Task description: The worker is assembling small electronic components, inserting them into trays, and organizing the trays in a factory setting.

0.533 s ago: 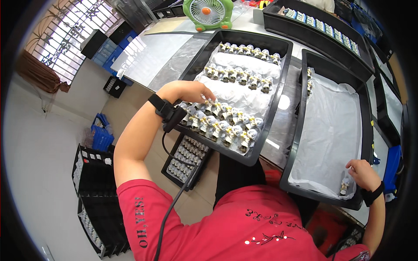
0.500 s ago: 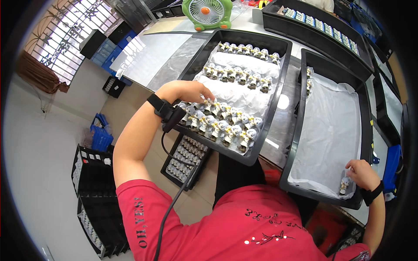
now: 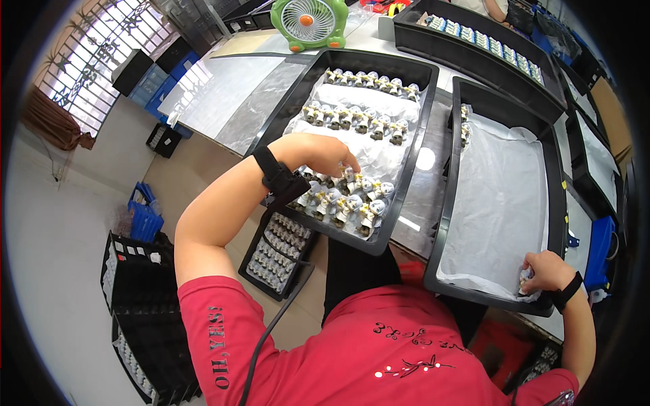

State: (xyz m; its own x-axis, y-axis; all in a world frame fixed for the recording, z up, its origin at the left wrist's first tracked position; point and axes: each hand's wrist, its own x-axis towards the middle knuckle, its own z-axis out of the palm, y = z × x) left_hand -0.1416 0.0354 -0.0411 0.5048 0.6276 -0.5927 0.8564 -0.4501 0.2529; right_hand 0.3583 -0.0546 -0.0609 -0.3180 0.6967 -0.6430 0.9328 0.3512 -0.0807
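My left hand [image 3: 323, 154] is over the left black tray [image 3: 428, 111], fingers curled down and closed around a small figurine [image 3: 349, 174] in the near group. Several grey-and-white figurines with yellow details stand there in rows on white lining. Part of the near rows is hidden under my hand and wrist. At the near right corner of the right black tray [image 3: 443, 233], my right hand [image 3: 547, 271] is shut on another figurine [image 3: 525, 279], mostly covered by my fingers. White lining paper [image 3: 497, 203] covers that tray's bottom.
A green fan [image 3: 308, 26] stands beyond the left tray. Farther right, another black tray [image 3: 474, 57] holds rows of small items. A tray of figurines [image 3: 277, 254] sits low beside my legs. Black crates [image 3: 142, 284] are stacked at left. A cable [image 3: 288, 298] hangs from my left wrist.
My left hand has moved right along the near group and its fingers have come down onto a figurine. My right hand has closed on the figurine in the tray corner.
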